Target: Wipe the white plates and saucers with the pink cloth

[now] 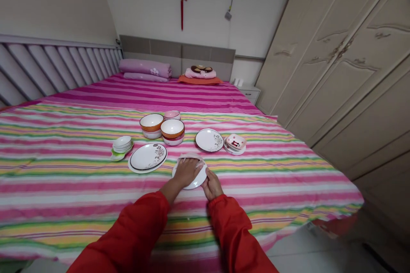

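My left hand [187, 171] lies palm down on a white plate [196, 181] that rests on the striped bedspread [80, 183]. Under its fingers is a pale cloth or tissue [192, 157], pressed onto the plate. My right hand [212, 185] grips the plate's near right rim, fingers curled. Both arms wear red sleeves. Beyond the plate lie a patterned oval plate [147, 157] to the left and a round patterned plate [209, 140] to the right.
Two orange-rimmed bowls [151, 123] [172, 129], a pink bowl [172, 114], a stack of small white dishes [122, 144] and small pink-printed dishes [235, 143] sit further back. Pillows lie at the headboard. A wardrobe [346, 59] stands right of the bed.
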A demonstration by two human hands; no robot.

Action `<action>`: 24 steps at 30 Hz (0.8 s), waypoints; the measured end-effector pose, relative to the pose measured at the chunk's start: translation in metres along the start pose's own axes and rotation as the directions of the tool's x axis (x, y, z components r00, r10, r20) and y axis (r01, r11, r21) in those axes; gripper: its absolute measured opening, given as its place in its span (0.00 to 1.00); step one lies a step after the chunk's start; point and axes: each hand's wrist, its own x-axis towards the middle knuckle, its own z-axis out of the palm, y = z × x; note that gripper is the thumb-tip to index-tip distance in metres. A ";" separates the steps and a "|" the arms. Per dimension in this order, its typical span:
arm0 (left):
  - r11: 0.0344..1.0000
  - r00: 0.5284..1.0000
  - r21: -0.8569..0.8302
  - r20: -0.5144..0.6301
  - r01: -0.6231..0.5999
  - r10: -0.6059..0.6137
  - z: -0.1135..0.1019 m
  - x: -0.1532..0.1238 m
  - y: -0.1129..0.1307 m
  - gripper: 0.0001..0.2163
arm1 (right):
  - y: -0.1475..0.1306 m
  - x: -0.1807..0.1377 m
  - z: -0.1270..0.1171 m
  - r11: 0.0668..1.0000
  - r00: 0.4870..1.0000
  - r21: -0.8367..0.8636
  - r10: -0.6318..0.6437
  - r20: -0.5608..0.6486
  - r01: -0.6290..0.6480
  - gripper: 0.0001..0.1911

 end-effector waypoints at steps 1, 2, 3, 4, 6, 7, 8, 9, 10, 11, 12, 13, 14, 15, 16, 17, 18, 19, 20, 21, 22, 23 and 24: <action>0.999 0.999 0.003 -0.019 0.045 -0.045 0.000 -0.001 -0.005 0.19 | 0.000 0.000 -0.001 1.000 1.000 -0.001 0.003 0.004 -0.003 0.08; 0.996 0.996 0.005 -0.036 0.086 -0.086 -0.001 -0.003 -0.011 0.19 | 0.000 0.000 -0.001 1.000 1.000 -0.003 0.004 0.005 -0.004 0.08; 0.993 0.992 0.006 -0.050 0.118 -0.117 -0.002 -0.007 -0.016 0.19 | 0.001 0.000 -0.002 1.000 1.000 -0.005 0.001 0.005 -0.001 0.09; 0.991 0.989 0.004 -0.059 0.137 -0.136 -0.003 -0.011 -0.020 0.18 | 0.001 0.000 -0.002 1.000 1.000 -0.007 -0.004 0.004 0.004 0.09; 0.990 0.987 0.000 -0.070 0.143 -0.143 -0.004 -0.024 -0.026 0.17 | 0.001 0.000 -0.003 1.000 1.000 -0.011 -0.018 -0.001 0.018 0.08; 0.991 0.988 -0.005 -0.084 0.133 -0.133 -0.003 -0.033 -0.027 0.17 | 0.001 0.000 -0.003 1.000 1.000 -0.013 -0.023 -0.006 0.023 0.08; 0.993 0.988 -0.007 -0.099 0.120 -0.120 -0.001 -0.042 -0.027 0.17 | 0.001 0.000 -0.002 1.000 1.000 -0.013 -0.026 -0.011 0.026 0.07; 0.995 0.986 -0.017 -0.135 0.093 -0.095 0.004 -0.052 -0.027 0.17 | 0.001 0.000 -0.002 1.000 0.999 -0.011 -0.027 -0.017 0.027 0.07; 0.997 0.982 -0.018 -0.172 0.070 -0.072 0.009 -0.063 -0.025 0.17 | 0.001 0.000 -0.001 1.000 0.999 -0.009 -0.027 -0.020 0.027 0.07; 0.999 0.981 -0.007 -0.191 0.045 -0.045 0.016 -0.074 -0.023 0.17 | 0.001 0.000 0.000 1.000 0.999 -0.007 -0.026 -0.022 0.026 0.06; 1.000 0.981 0.009 -0.195 0.021 -0.019 0.023 -0.083 -0.021 0.17 | 0.001 -0.001 0.001 1.000 0.999 -0.006 -0.027 -0.025 0.027 0.06; 1.000 0.983 0.023 -0.185 -0.014 0.018 0.030 -0.092 -0.018 0.16 | 0.002 -0.001 0.002 1.000 0.999 -0.008 -0.028 -0.028 0.028 0.06; 0.997 0.982 0.035 -0.176 -0.066 0.071 0.036 -0.099 -0.015 0.15 | 0.002 -0.001 0.002 1.000 0.999 -0.012 -0.029 -0.029 0.029 0.06; 0.992 0.979 0.044 -0.163 -0.119 0.125 0.040 -0.104 -0.011 0.15 | 0.002 -0.002 0.003 0.999 0.999 -0.016 -0.032 -0.024 0.031 0.07; 0.985 0.973 0.048 -0.151 -0.166 0.172 0.043 -0.106 -0.006 0.15 | 0.002 -0.002 0.003 0.999 0.999 -0.018 -0.037 -0.017 0.037 0.07; 0.977 0.967 0.048 -0.140 -0.206 0.211 0.043 -0.106 -0.001 0.15 | 0.002 -0.002 0.004 0.999 0.999 -0.019 -0.044 -0.006 0.044 0.08; 0.972 0.963 0.045 -0.131 -0.231 0.234 0.042 -0.103 0.005 0.14 | 0.002 -0.002 0.004 0.999 0.999 -0.019 -0.050 0.005 0.050 0.08; 0.970 0.962 0.038 -0.123 -0.241 0.243 0.038 -0.097 0.011 0.14 | 0.002 -0.002 0.004 0.998 0.999 -0.019 -0.052 0.015 0.053 0.08; 0.970 0.963 0.031 -0.110 -0.243 0.245 0.034 -0.089 0.017 0.14 | 0.002 -0.002 0.003 0.999 0.999 -0.020 -0.050 0.022 0.050 0.07; 0.975 0.970 0.027 -0.102 -0.221 0.223 0.028 -0.079 0.022 0.15 | 0.002 -0.001 0.003 0.999 0.999 -0.022 -0.044 0.026 0.045 0.07; 0.980 0.976 0.021 -0.083 -0.200 0.201 0.023 -0.068 0.027 0.15 | 0.002 -0.001 0.002 0.999 0.999 -0.024 -0.041 0.025 0.041 0.06; 0.985 0.983 0.020 -0.064 -0.172 0.173 0.017 -0.056 0.031 0.15 | 0.002 0.000 0.002 0.999 0.999 -0.026 -0.042 0.019 0.042 0.05; 0.989 0.989 0.020 -0.040 -0.144 0.145 0.013 -0.044 0.034 0.15 | 0.002 0.001 0.001 0.998 0.999 -0.026 -0.050 0.010 0.051 0.04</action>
